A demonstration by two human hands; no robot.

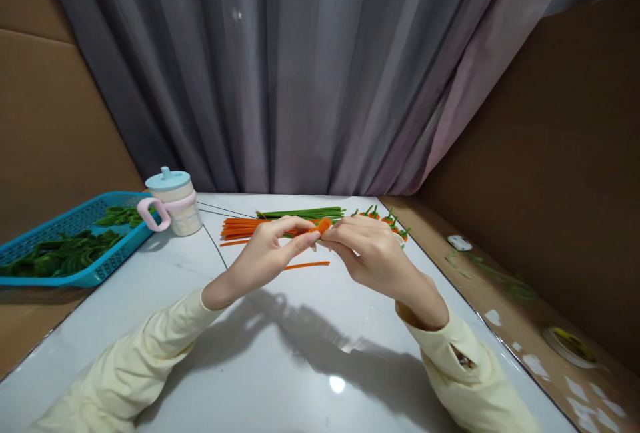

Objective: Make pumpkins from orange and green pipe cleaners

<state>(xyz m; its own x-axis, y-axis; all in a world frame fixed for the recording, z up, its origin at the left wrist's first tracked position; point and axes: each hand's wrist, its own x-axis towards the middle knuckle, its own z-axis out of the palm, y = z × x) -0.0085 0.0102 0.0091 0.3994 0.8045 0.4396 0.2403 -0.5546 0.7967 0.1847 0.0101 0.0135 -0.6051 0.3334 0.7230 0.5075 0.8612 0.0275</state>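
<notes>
Above the middle of the white table, both hands meet at a coiled orange pipe cleaner [324,225]. My left hand [265,250] pinches it between thumb and fingers. My right hand [375,246] is closed at its right end, with the fingertips partly hidden. Behind my left hand lies a bundle of orange pipe cleaners [239,228], and green pipe cleaners [305,213] lie just beyond. A single orange pipe cleaner [313,264] rests on the table below my hands. Several small orange pieces with green tops [389,220] stand behind my right hand.
At the left, a blue basket [95,276] holds dark green fuzzy pieces. Beside it stands a cup [184,216] with a pink handle and blue lid. A tape roll [570,346] and white scraps [536,366] lie on the brown surface right of the table. A grey curtain hangs behind.
</notes>
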